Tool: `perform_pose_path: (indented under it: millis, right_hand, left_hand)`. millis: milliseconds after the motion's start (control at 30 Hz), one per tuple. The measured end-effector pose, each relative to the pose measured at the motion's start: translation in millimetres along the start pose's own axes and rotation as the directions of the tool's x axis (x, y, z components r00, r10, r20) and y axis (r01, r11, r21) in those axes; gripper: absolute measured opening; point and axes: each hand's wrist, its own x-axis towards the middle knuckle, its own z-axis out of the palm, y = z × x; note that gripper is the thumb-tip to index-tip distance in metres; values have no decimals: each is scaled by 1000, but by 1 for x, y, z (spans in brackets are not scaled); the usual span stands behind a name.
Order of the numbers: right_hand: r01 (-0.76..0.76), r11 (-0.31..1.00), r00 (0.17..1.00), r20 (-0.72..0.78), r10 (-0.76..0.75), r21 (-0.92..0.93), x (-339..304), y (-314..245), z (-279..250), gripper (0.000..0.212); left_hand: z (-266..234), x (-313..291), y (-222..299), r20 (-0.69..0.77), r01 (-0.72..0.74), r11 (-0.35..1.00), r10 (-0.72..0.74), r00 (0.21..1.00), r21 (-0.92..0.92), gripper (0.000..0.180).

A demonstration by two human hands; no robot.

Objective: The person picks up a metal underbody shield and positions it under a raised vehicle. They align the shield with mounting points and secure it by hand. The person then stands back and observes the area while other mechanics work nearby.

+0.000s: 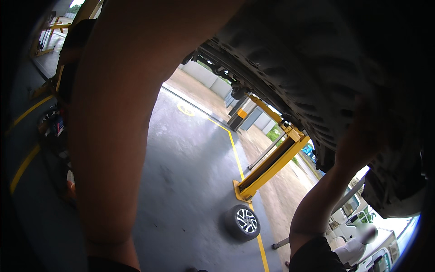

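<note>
The dark underbody of a raised vehicle (290, 72) hangs over me across the top and right. My left forearm (113, 122) rises large through the left half and bends toward the underbody. The left hand itself lies beyond the upper edge of the picture. From the lower right my right arm reaches up, and my right hand (362, 138) is against or close to the shaded underbody panel. Deep shadow hides its fingers, so whether it holds anything cannot be made out.
A yellow lift post (272, 167) stands right of centre, its arm under the vehicle. A loose wheel with tyre (247, 222) lies by its base on the grey floor (181, 181). At lower right are a person (353, 249) and white trucks. Cluttered items (56, 124) sit at left.
</note>
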Motion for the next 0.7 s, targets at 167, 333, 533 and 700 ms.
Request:
perform_pose_path:
  millis: [167,333,533,700]
  right_hand:
    - [-511,354,803,287,522,783,0,-22,-31,31]
    - [-609,469,755,288,588,639,-5,-10,-44,30]
    - [-317,924,946,-2,325,212,0,-12,-20,42]
    - [-392,828,912,51,407,401,5,-14,-35,39]
  left_hand:
    - [-1,13,-8,89,-118,989,110,990,92,48]
    - [-3,23,-10,169,-224,970,206,964,99,47]
    - [-5,28,-16,48,-179,980,175,983,88,42]
    - [-11,19,-28,43,-209,957,205,978,202,37]
